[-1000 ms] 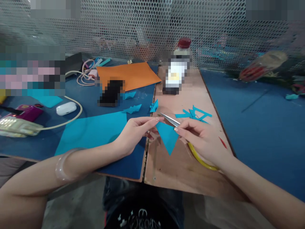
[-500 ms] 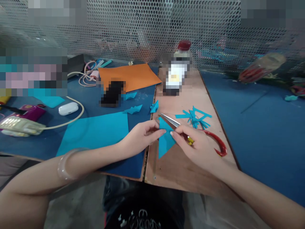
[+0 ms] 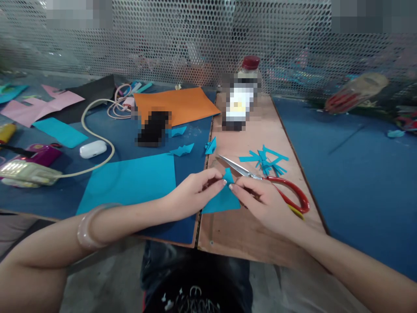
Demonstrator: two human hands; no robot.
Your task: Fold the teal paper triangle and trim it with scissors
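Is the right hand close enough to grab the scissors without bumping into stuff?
Probably yes. The scissors lie on the board right behind the right hand, with nothing between them. That hand is pinching the blue paper triangle together with the left hand, so it would have to let go first.

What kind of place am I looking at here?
Probably a paper-craft workbench: coloured sheets such as the orange sheet, red-handled scissors beside blue offcuts, and both hands pinching a folded blue paper piece. A perforated metal screen backs the bench.

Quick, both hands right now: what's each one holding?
Left hand: fingers pinched on the blue paper triangle.
Right hand: fingers pinched on the same triangle; scissors lie on the board behind it.
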